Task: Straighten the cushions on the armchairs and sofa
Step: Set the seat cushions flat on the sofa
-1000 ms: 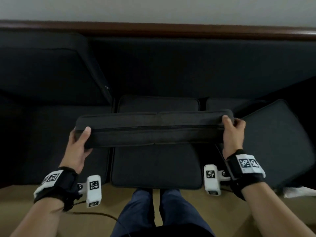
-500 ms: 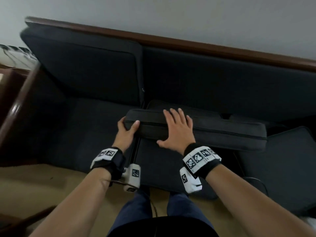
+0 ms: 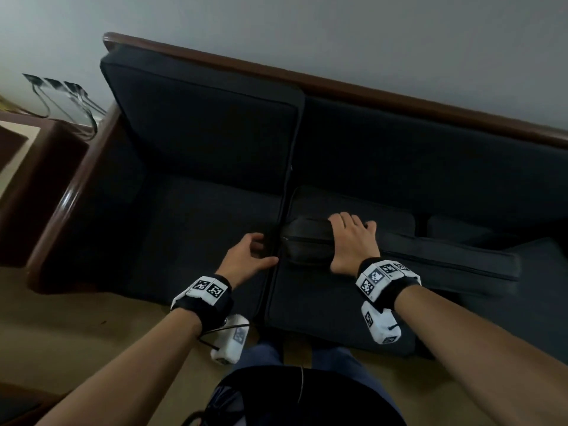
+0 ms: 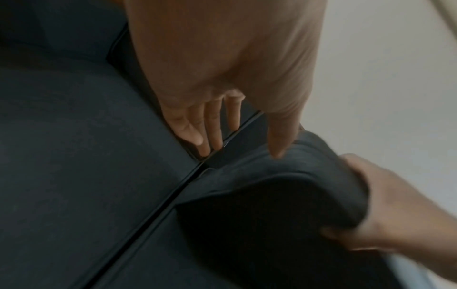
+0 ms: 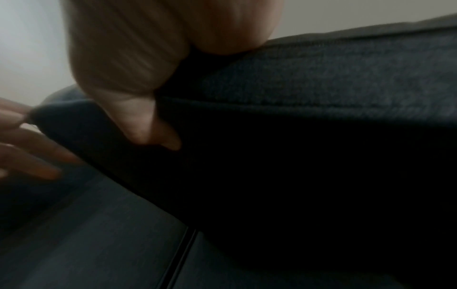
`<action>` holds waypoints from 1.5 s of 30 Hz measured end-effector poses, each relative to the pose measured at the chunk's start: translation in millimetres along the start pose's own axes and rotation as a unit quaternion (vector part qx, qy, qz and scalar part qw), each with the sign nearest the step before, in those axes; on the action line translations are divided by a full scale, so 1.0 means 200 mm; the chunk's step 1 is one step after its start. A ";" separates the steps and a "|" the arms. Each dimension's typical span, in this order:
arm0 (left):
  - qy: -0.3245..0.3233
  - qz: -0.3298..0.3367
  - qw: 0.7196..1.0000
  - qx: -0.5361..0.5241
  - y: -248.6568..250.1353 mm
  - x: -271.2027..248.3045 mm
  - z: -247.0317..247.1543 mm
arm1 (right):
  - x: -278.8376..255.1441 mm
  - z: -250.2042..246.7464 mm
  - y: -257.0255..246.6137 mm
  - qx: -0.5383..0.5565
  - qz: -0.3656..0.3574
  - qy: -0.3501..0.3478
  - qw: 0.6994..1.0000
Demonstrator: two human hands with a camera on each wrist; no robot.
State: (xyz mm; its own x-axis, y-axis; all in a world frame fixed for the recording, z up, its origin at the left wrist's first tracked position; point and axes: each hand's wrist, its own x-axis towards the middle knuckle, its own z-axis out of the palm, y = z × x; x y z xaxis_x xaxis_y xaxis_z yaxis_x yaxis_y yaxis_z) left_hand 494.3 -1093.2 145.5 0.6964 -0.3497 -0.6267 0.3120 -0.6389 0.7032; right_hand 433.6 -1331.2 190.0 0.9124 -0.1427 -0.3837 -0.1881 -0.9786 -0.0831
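From the head view, the right hand (image 3: pixel 350 241) clamps its fingers over the left end of the loose back cushion (image 3: pixel 399 250), which lies flat on the sofa (image 3: pixel 215 133) seat. The left hand (image 3: pixel 246 256) hovers beside that end, fingers apart.

Left wrist: fingers (image 4: pixel 195 127) splayed, empty.

Right wrist: blurred; the thumb (image 5: pixel 148 121) seems pressed into fabric.

Lifted one-handed, the far end may sag and twist.
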 end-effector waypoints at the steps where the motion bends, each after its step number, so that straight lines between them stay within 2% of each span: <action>1: -0.002 0.012 1.000 0.003 0.01 -0.01 -0.02 | -0.02 -0.04 0.02 0.015 -0.004 0.008 1.000; 4: -0.001 0.077 0.997 0.006 0.13 -0.01 -0.09 | -0.07 -0.23 0.09 0.074 -0.021 0.038 0.996; 8: -0.012 0.210 0.976 0.055 0.39 -0.05 -0.17 | -0.16 -0.52 0.13 0.181 -0.040 0.087 0.979; 10: 0.025 0.295 0.951 0.093 0.52 -0.08 -0.21 | -0.22 -0.60 0.15 0.234 -0.057 0.132 0.962; 12: 0.089 0.372 0.915 0.131 0.63 -0.13 -0.25 | -0.30 -0.63 0.19 0.278 -0.093 0.194 0.936; 14: 0.155 0.421 0.877 0.175 0.71 -0.20 -0.27 | -0.36 -0.62 0.24 0.322 -0.115 0.238 0.909; 16: 0.197 0.433 0.850 0.226 0.79 -0.28 -0.25 | -0.40 -0.56 0.30 0.369 -0.110 0.239 0.892; 17: 0.201 0.423 0.846 0.255 0.81 -0.30 -0.22 | -0.41 -0.51 0.34 0.379 -0.100 0.227 0.891; 21: 0.141 0.320 0.860 0.371 0.76 -0.26 0.01 | -0.40 -0.32 0.45 0.369 -0.030 0.128 0.920; 24: 0.163 0.332 0.837 0.402 0.78 -0.23 0.18 | -0.42 -0.33 0.53 0.377 0.015 0.102 0.920; 26: 0.158 0.341 0.831 0.409 0.85 -0.22 0.30 | -0.44 -0.36 0.56 0.308 0.034 0.095 0.946; 29: 0.141 0.365 0.809 0.439 0.92 -0.22 0.46 | -0.48 -0.38 0.53 0.132 0.028 0.134 0.982; 32: 0.110 0.368 0.817 0.431 0.96 -0.22 0.49 | -0.49 -0.33 0.52 0.085 0.051 0.171 0.980; 35: 0.156 0.366 0.807 0.435 0.90 -0.22 0.34 | -0.50 -0.31 0.58 0.093 0.046 0.191 0.976; 37: 0.191 0.317 0.831 0.416 0.82 -0.23 0.20 | -0.51 -0.29 0.62 0.105 0.050 0.192 0.974; 39: 0.203 0.247 0.873 0.368 0.74 -0.23 0.07 | -0.54 -0.29 0.68 0.120 0.059 0.190 0.973; 40: 0.190 0.221 0.899 0.327 0.71 -0.22 0.02 | -0.54 -0.29 0.71 0.128 0.064 0.193 0.971; 42: 0.152 0.220 0.940 0.213 0.69 -0.20 -0.01 | -0.56 -0.29 0.76 0.137 0.074 0.191 0.969; 45: 0.148 0.252 0.945 0.145 0.73 -0.19 0.06 | -0.58 -0.30 0.77 0.124 0.099 0.159 0.974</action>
State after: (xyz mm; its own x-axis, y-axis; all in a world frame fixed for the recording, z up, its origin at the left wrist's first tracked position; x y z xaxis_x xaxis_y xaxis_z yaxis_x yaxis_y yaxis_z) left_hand 505.6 -1180.5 267.6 0.8731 -0.4800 -0.0853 -0.2675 -0.6179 0.7393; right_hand 320.0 -1474.9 277.6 0.9080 -0.4030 -0.1142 -0.4188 -0.8666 -0.2714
